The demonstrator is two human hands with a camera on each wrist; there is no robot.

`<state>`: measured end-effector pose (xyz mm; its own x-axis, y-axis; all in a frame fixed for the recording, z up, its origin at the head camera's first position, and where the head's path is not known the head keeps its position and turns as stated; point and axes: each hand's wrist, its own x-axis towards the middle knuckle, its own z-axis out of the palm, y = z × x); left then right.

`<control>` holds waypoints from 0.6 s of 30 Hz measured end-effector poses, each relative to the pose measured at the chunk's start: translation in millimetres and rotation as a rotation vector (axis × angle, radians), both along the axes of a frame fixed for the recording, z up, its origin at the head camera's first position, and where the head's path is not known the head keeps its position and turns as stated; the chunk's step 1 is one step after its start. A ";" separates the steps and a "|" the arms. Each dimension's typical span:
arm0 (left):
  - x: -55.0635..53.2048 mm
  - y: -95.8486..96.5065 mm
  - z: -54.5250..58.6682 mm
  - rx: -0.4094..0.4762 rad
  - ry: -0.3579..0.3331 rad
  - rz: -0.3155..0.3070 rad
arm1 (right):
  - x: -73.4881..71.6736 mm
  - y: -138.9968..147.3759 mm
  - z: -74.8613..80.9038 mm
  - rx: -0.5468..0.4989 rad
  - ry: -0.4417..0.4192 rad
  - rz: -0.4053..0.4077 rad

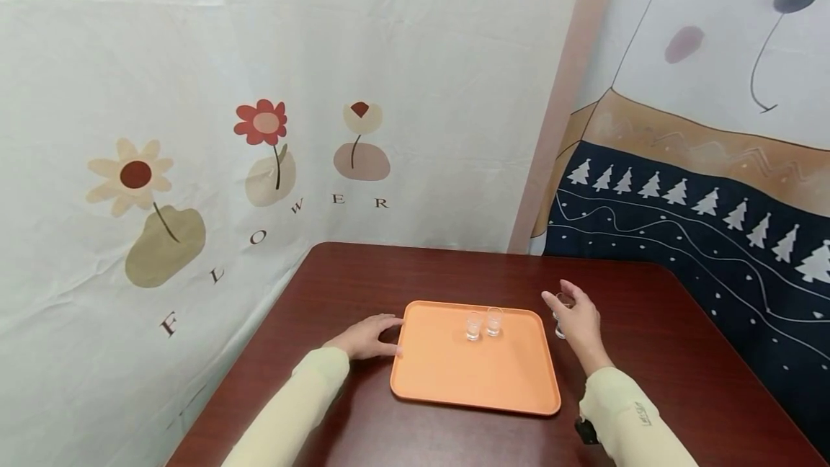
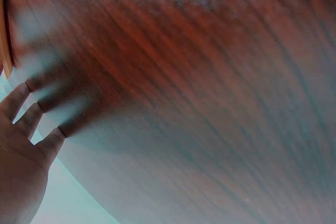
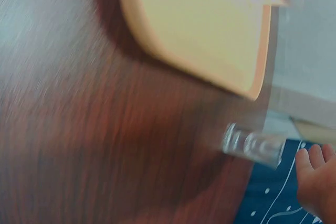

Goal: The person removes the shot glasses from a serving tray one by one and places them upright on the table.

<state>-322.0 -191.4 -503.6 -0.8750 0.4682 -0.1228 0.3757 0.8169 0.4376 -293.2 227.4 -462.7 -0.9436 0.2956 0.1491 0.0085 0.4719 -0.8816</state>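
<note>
An orange tray (image 1: 473, 380) lies on the dark red-brown table, with two small clear shot glasses on it near the far side, one glass (image 1: 473, 327) just left of the other glass (image 1: 494, 323). At the tray's left edge my left hand (image 1: 364, 337) touches the rim, its fingers spread and fairly straight. Another clear shot glass (image 3: 253, 145) stands upright on the table to the right of the tray. My right hand (image 1: 580, 319) is beside it with fingers and thumb apart; in the right wrist view a gap shows between the fingertips (image 3: 303, 157) and the glass.
The wooden table (image 1: 389, 272) extends past the tray on all sides, with rounded far corners. A pale flower-printed cloth (image 1: 441, 92) hangs behind and to the left. A dark blue cloth with white trees (image 1: 648, 229) hangs along the right side.
</note>
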 end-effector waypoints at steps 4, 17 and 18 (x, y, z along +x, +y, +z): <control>0.7 -1.4 -0.2 0.009 0.005 -0.012 | -3.7 -19.0 -1.2 -0.003 -0.001 0.067; -0.2 -1.9 1.0 0.014 0.012 -0.024 | -9.4 -67.6 -39.1 0.040 -0.090 0.209; -0.1 -1.8 1.2 0.018 0.013 -0.029 | -9.2 -69.0 -40.5 0.041 -0.093 0.217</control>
<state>-322.1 -193.2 -502.4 -0.8623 0.4958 -0.1026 0.4053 0.7975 0.4469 -302.3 158.4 -503.2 -0.9946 0.0799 0.0666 -0.0170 0.5065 -0.8621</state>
